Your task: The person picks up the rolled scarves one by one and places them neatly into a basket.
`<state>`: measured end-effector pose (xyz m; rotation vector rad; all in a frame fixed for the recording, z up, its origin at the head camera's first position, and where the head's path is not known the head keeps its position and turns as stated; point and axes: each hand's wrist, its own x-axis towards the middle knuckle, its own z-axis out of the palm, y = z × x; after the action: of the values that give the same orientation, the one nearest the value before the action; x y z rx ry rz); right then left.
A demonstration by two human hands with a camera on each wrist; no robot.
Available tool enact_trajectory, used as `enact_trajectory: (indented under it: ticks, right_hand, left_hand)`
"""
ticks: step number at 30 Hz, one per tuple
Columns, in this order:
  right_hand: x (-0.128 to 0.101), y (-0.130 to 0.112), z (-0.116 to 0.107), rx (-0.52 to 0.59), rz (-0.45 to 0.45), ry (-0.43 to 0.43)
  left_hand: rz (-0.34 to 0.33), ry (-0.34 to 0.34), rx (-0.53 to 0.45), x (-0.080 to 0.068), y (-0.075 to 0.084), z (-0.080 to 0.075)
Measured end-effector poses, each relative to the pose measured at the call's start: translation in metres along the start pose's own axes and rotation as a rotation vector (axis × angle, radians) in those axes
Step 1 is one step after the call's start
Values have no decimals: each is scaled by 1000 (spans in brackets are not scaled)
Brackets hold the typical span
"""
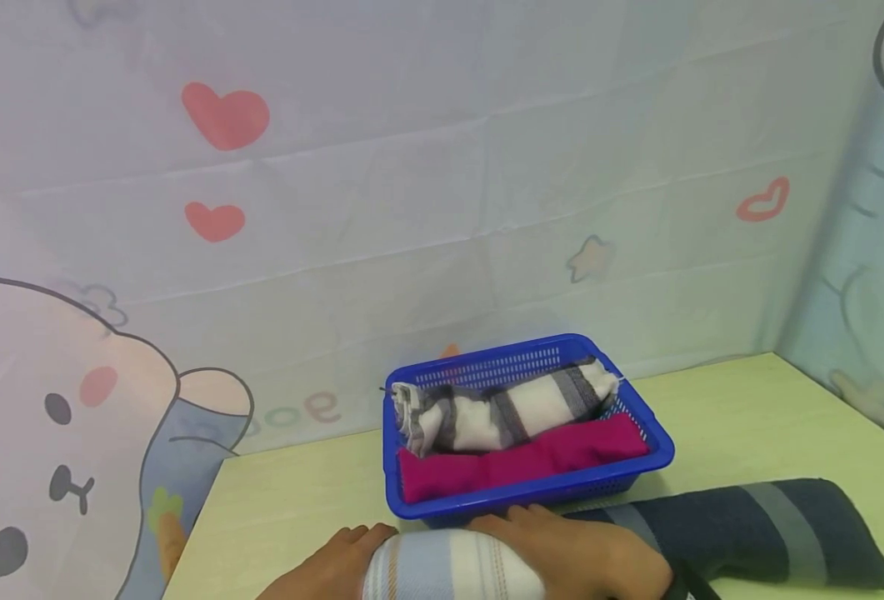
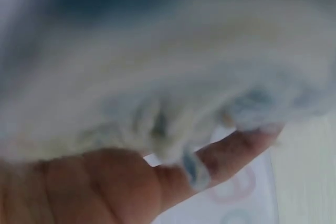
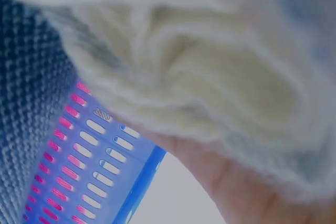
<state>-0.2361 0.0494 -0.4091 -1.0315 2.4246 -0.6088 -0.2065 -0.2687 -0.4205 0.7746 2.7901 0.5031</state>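
Both hands hold a rolled pale blue and white striped towel [image 1: 449, 568] at the table's near edge. My left hand [image 1: 332, 567] cups its left end, my right hand [image 1: 576, 554] lies over its right end. In the left wrist view the fluffy towel [image 2: 173, 77] fills the frame above my fingers [image 2: 231, 150]. The right wrist view shows the cream towel [image 3: 210, 66] against my palm. Just beyond stands a blue plastic basket [image 1: 655, 440] holding a magenta rolled towel [image 1: 524, 460] and a white and grey striped rolled towel [image 1: 509, 408].
A dark navy rolled towel [image 1: 756, 525] with grey stripes lies on the pale green table [image 1: 749, 417] to the right of my hands. A cartoon-printed cloth backdrop [image 1: 412, 167] hangs behind the table. The basket wall [image 3: 94, 171] sits close to my right hand.
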Motion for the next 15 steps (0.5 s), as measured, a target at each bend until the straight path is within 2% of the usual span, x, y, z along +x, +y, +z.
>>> enact_trajectory:
  ticks: [5, 7, 11, 13, 15]
  right_hand:
    - [-4, -2, -2, 0, -4, 13]
    - [-5, -3, -3, -9, -7, 23]
    - [-7, -5, -4, -32, -22, 35]
    - [-7, -5, -5, -31, -21, 34]
    - [-8, -6, -5, -14, -11, 30]
  left_hand:
    - [3, -10, 4, 3, -8, 5]
    - [-2, -19, -8, 7, -17, 11]
    - [47, -11, 23, 15, -38, 23]
    - [49, -9, 30, 14, -38, 23]
    - [8, -11, 10, 11, -26, 17]
